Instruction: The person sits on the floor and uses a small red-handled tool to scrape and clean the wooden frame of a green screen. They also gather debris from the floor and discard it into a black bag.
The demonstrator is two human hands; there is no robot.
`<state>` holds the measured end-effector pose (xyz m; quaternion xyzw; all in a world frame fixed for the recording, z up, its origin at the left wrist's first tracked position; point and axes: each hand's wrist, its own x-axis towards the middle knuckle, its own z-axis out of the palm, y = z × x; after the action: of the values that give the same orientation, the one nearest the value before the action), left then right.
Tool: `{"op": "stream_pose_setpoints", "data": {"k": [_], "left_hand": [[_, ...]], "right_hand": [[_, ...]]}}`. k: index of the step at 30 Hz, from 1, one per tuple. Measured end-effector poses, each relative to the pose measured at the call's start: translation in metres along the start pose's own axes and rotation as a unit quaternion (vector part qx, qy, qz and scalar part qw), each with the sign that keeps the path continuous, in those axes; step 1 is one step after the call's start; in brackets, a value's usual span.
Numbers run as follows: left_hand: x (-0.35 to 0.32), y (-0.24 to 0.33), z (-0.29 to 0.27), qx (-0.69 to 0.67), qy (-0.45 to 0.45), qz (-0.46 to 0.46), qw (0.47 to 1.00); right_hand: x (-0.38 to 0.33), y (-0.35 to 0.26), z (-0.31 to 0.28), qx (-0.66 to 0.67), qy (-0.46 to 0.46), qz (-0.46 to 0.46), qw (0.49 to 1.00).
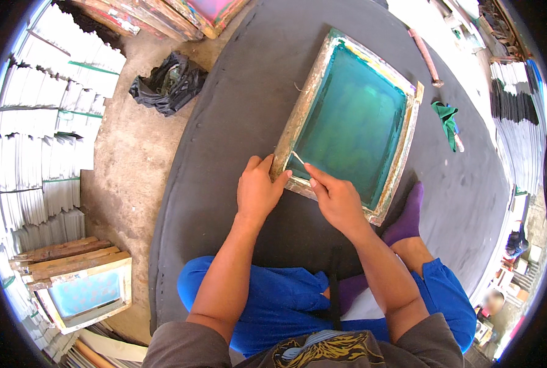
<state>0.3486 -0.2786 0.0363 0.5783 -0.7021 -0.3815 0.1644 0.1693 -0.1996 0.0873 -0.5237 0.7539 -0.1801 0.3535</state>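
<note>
A screen-printing frame (287,129) with worn, paint-spotted wooden edges lies tilted on the dark padded surface in front of me. Its mesh (353,116) is green-teal, with a lighter patch in the upper middle. My left hand (258,189) is closed round the frame's near left corner, thumb along the near edge. Between the fingertips of my right hand (340,201) is a thin white stick (297,157), perhaps a cotton swab. The stick's far end is at the mesh by that same corner; whether it touches, I cannot tell.
On the dark surface (224,122), right of the frame, lie a long-handled tool (425,58) and a green cloth (446,122) with a small tool. My purple-socked foot (406,214) is near the frame. Leftward are a black plastic bag (168,84), another frame (83,294) and white stacks (40,135).
</note>
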Motion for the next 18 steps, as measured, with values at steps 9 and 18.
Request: {"op": "stream_pose_setpoints", "data": {"k": [9,18], "left_hand": [[-0.002,-0.001,0.006,0.011,0.021,-0.002,1.000],[-0.004,-0.006,0.009,0.038,0.039,0.044,0.998]], "right_hand": [[0.002,-0.014,0.001,-0.091,-0.008,0.004,0.996],[0.009,-0.066,0.005,-0.273,-0.067,0.064,0.958]]}}
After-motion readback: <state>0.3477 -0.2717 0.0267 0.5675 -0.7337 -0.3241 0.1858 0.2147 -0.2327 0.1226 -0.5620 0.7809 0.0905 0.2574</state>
